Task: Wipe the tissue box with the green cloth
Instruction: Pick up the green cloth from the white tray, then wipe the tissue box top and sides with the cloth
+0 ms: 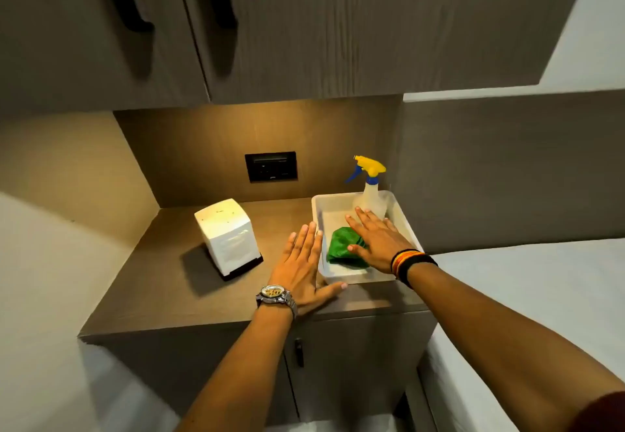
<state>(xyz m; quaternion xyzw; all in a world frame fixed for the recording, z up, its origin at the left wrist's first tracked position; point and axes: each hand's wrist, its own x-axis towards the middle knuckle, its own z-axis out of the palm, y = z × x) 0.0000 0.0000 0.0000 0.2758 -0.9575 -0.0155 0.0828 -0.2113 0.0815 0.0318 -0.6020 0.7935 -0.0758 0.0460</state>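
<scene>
1. Your left hand (302, 267) is spread flat, fingers released, palm down over the brown countertop (162, 282); its thumb tip lies at the near left corner of the white tray (404, 225). It holds nothing.
2. Your right hand (375, 240) is also flat and released, fingers splayed above the tray. Its thumb lies over the green cloth (341, 245); whether it touches the cloth, you cannot tell.
3. The green cloth lies crumpled inside the tray, toward its near end.
4. A spray bottle (370, 191) with a yellow and blue trigger head stands upright at the tray's far end.
5. The white tissue box (227, 237) stands on the countertop left of the tray, apart from both hands.
</scene>
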